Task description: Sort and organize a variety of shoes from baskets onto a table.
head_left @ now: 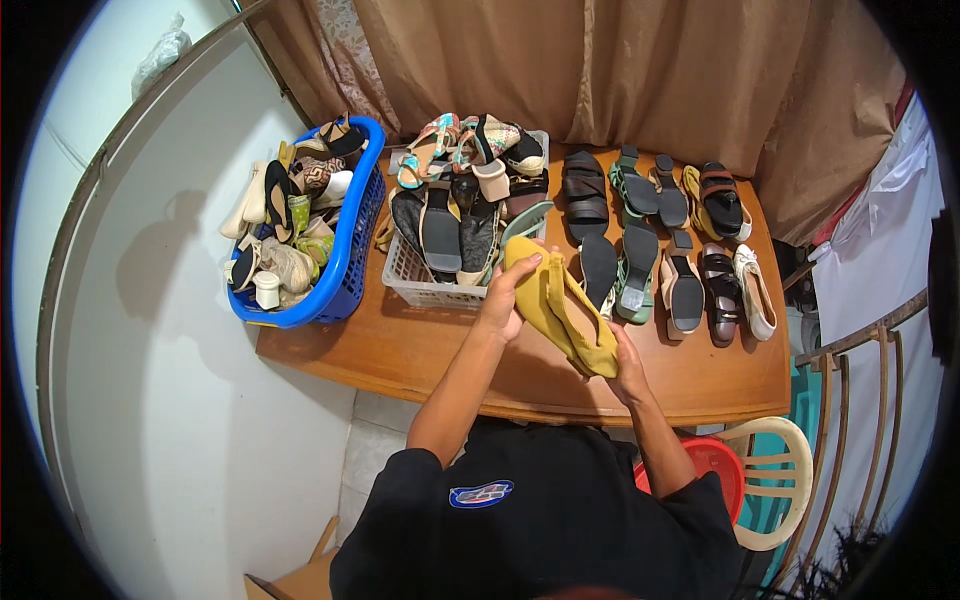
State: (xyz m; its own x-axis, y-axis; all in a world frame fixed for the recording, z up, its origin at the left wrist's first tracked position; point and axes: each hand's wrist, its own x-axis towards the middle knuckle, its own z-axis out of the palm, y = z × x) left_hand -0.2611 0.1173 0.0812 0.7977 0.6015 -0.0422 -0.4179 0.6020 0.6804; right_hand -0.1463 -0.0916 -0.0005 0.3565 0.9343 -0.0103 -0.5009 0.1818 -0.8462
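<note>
A pair of mustard-yellow flat shoes (540,296) is held up over the near part of the wooden table, the two shoes side by side. My left hand (508,297) grips them at their upper left end, thumb lying across the yellow fabric. At the lower right end my right hand (627,368) is closed round the other end, its fingers partly hidden behind the shoes. Just behind my left hand stands a grey plastic basket (430,293) heaped with sandals and heeled shoes. Right of the held pair, a black-soled sandal (598,268) lies sole up.
A blue laundry basket (350,285) full of shoes stands at the table's left. Sandals and shoes, including a white flat (753,292), lie in two rows on the wooden table (450,370). Brown curtains (680,80) hang behind. A cream plastic chair (790,480) and red basin (718,470) stand lower right.
</note>
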